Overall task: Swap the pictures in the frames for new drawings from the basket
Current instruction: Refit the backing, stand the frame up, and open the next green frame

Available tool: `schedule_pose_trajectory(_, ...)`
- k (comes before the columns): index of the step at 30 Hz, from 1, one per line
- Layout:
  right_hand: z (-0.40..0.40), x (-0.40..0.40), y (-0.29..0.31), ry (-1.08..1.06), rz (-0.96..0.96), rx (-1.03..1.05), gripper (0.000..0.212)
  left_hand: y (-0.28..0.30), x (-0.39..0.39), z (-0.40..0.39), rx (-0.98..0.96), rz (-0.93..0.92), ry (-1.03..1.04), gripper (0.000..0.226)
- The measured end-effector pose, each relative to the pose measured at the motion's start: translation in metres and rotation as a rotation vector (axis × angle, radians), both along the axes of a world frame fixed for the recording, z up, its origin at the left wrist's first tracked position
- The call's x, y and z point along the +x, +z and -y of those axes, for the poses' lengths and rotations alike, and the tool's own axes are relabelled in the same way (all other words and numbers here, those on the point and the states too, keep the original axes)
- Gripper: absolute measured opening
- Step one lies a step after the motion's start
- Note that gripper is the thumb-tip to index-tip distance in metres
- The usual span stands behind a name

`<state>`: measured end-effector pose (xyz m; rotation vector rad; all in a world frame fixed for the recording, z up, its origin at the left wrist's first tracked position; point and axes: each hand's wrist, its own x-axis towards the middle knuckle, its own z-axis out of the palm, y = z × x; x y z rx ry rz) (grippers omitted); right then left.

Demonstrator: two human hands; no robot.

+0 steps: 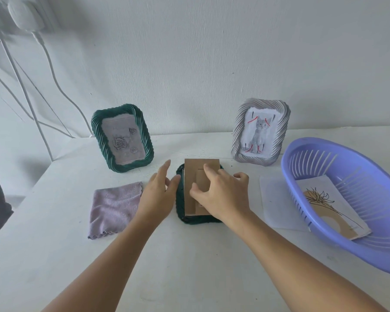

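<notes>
- Head view: a dark green frame [181,218] lies face down on the white table [189,266], centred in front of the person, with its brown cardboard backing [190,172] facing up.
- The right hand [221,194] rests on the backing; the fingers are bent, with fingertips pressing on the cardboard stand flap. Whether the thumb grips an edge cannot be told.
- The left hand [160,194] sits at the frame's left edge, fingers straight and spread, the fingertips touching the rim.
- A second green frame [122,138] with a rose picture stands upright at the back left.
- A silver frame [260,131] with a kitten picture stands upright at the back right.
- A purple basket [324,228] sits at the right and holds a drawing [331,206] of a plant.
- A white sheet [277,203] lies flat between the face-down frame and the basket.
- A lilac cloth [113,208] lies left of the left hand.
</notes>
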<state>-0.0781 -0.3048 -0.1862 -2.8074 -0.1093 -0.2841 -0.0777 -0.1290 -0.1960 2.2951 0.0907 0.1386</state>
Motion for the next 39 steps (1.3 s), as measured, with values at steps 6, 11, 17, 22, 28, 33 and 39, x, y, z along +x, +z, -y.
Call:
schedule_pose_trajectory(6,0.002,-0.002,0.006,0.011,0.044,0.029,0.072,0.013,-0.003,0.013,-0.155,-0.060,-0.122,0.052)
schedule_pose_trajectory(11,0.005,-0.003,0.008,0.012,0.091,0.057,0.068,0.019,-0.005,0.015,-0.360,-0.025,-0.156,0.049)
schedule_pose_trajectory(17,0.014,0.010,0.008,-0.023,-0.139,0.353,0.055,0.021,-0.005,-0.002,-0.562,-0.024,-0.056,0.049)
schedule_pose_trajectory(22,0.003,0.015,0.010,0.140,-0.292,0.499,0.055,0.017,-0.010,-0.021,-0.507,-0.026,-0.026,0.047)
schedule_pose_trajectory(28,-0.022,0.018,0.008,0.221,-0.293,0.405,0.059,0.001,-0.018,-0.048,-0.408,-0.092,0.070,0.046)
schedule_pose_trajectory(33,-0.043,0.020,0.010,0.297,-0.322,0.300,0.059,-0.004,-0.019,-0.073,-0.323,-0.085,0.114,0.042)
schedule_pose_trajectory(39,-0.066,0.024,0.006,0.343,-0.332,0.204,0.059,0.002,-0.022,-0.089,0.005,-0.107,0.144,0.047)
